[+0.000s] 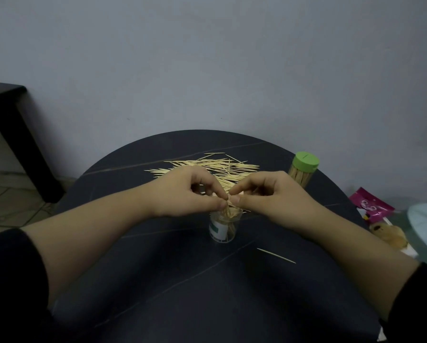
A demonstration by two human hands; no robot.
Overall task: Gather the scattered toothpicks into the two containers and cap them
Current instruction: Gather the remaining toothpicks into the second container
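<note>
My left grip (pixel 190 191) and right grip (pixel 269 191) meet fingertip to fingertip, both pinching a small bundle of toothpicks (pixel 228 208) right over the mouth of the clear container (pixel 223 229), with the lower ends already inside it. The risk starts here: neither grip is steadying the container, which stands free on the table (pixel 207 293) and looks light and narrow, so a sideways push from the bundle could tip it and spill what is in it. The picks also seem to sit at mixed angles in the pinch. If I let go before they line up, some could catch on the rim, bridge the opening or slide off onto the table. Pressing them down hard could snap the thin points. Further out, the loose pile (pixel 207 165) lies just behind my knuckles, and a careless wrist could scatter it wider. One stray toothpick (pixel 276 255) lies near my right forearm, easy to brush off the edge. The green-capped container (pixel 302 174) stands well off to the right, already closed; I cannot see a cap for the clear one.
</note>
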